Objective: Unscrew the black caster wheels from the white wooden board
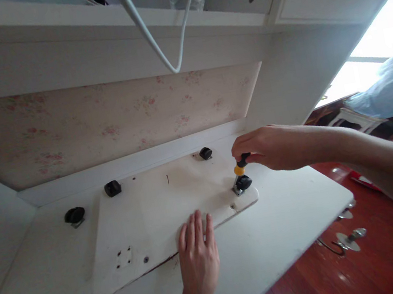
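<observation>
My right hand (258, 150) is closed around a screwdriver (239, 170) with a yellow and black handle. Its tip points down at the metal plate of a black caster (243, 183) on the right end of a white board (146, 206). My left hand (199, 253) lies flat on the board's near edge, fingers stretched out. Two more casters, one at the back right (206, 153) and one at the back left (113, 188), sit on the board. At its front left corner is a bare patch with several screw holes (124, 257).
Another caster (75, 215) lies on the white desk (288, 217) left of the board. Above, a white cable (175, 67) hangs from an open shelf. Beyond the desk's right edge, metal fittings (350, 240) lie over the red wooden floor (319, 282).
</observation>
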`<state>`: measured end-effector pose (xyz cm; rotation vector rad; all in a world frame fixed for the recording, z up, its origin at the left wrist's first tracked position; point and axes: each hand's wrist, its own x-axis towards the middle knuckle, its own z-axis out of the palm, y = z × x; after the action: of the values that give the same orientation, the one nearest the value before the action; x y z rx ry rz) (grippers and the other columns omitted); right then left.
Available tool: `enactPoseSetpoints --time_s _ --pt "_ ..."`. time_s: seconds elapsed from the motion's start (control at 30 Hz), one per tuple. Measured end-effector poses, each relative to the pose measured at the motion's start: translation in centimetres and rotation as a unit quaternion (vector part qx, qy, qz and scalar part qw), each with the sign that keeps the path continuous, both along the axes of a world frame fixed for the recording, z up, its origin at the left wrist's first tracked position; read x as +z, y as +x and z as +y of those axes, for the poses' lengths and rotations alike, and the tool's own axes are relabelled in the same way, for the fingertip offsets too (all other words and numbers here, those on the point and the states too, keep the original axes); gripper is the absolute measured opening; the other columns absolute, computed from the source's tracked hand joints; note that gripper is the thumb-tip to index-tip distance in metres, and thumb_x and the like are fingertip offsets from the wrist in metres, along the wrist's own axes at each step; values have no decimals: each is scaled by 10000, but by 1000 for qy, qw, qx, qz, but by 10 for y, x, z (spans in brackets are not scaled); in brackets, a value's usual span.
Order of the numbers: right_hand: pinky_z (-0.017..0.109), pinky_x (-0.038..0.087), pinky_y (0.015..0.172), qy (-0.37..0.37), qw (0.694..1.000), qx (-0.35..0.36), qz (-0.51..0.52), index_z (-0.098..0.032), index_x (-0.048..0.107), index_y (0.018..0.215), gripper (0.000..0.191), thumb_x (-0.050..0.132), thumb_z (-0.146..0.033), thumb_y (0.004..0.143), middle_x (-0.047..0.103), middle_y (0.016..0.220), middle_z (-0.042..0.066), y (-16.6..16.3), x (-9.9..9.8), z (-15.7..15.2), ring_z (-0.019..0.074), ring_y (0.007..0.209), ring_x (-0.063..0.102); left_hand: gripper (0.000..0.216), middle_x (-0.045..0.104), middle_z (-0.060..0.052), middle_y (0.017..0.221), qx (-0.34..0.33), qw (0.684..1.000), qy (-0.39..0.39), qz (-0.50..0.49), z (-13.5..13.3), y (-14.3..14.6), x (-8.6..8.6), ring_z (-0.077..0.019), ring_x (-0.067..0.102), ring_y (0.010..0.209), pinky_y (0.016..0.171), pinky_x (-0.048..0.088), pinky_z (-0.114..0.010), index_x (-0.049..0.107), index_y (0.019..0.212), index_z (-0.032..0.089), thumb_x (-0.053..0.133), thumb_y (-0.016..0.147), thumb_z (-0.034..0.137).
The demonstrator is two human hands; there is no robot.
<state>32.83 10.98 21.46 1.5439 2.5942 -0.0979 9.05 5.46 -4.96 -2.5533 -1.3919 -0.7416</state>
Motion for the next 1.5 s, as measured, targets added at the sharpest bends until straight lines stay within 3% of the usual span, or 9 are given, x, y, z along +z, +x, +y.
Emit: enactPoseSetpoints --time_s 0.13,0.27,0.5,0.67,0.87,1.03,1.23,1.43,1.5 --pt "345 476 798 32 999 -14 -13 -183 596 1241 338 418 -306 981 645 1218 108 -1 -11 -1 221 959 656 513 476 -95 1485 0 1000 -5 5 0 0 0 -252 472 1335 1132 317 -446 474 1439 254 540 932 309" --pt "330 432 618 121 985 -64 -105 -136 637 1101 408 357 -419 1011 681 964 140 -1 -26 2 225 752 647 510 481 -95 1481 -1 1000 -2 3 0 -1 1 -252 478 1330 1131 324 -447 479 1435 257 539 933 322" --pt "314 438 692 3 999 10 -42 -237 639 1092 212 498 -274 938 665 1130 69 -7 -13 -1 205 867 660 511 474 -98 1486 -3 1000 -6 3 -1 -2 3 -250 470 1338 1134 324 -443 477 1437 252 539 932 293" --pt "346 411 631 96 985 -99 -104 -173 651 1052 377 417 -458 976 686 928 120 -6 -19 5 244 742 654 502 477 -98 1483 -2 1000 -6 5 0 -1 4 -251 476 1333 1130 329 -444 482 1433 254 532 935 292" --pt "317 430 688 7 998 18 -65 -231 634 998 165 499 -215 905 667 1074 56 -2 -11 6 192 817 651 505 465 -98 1493 -5 1000 -4 6 0 -1 2 -245 464 1342 1133 321 -446 472 1439 248 528 940 302" --pt "348 416 633 83 988 -83 -105 -215 618 1160 376 453 -481 952 696 1020 101 -3 -16 8 253 786 669 512 463 -103 1493 -4 1000 -4 2 0 -2 1 -252 468 1341 1131 323 -448 475 1438 246 536 932 295" --pt "334 451 757 17 998 26 -53 -239 645 1052 221 503 -186 891 673 1098 59 -1 -13 7 219 939 654 508 470 -94 1489 -6 1000 3 3 0 -2 1 -241 466 1341 1136 314 -435 482 1432 252 543 930 301" --pt "334 436 628 94 991 -48 -83 -197 610 1156 356 444 -446 962 652 1113 104 0 -19 8 199 714 654 505 483 -100 1479 -2 1000 4 2 0 0 2 -243 475 1332 1129 324 -435 492 1425 251 550 927 311" --pt "344 442 631 109 988 -41 -99 -176 613 1142 348 371 -380 995 651 1068 116 2 -24 9 194 681 643 501 497 -100 1468 -6 1000 -1 -2 0 -1 6 -248 488 1320 1119 343 -440 501 1418 257 556 923 316"
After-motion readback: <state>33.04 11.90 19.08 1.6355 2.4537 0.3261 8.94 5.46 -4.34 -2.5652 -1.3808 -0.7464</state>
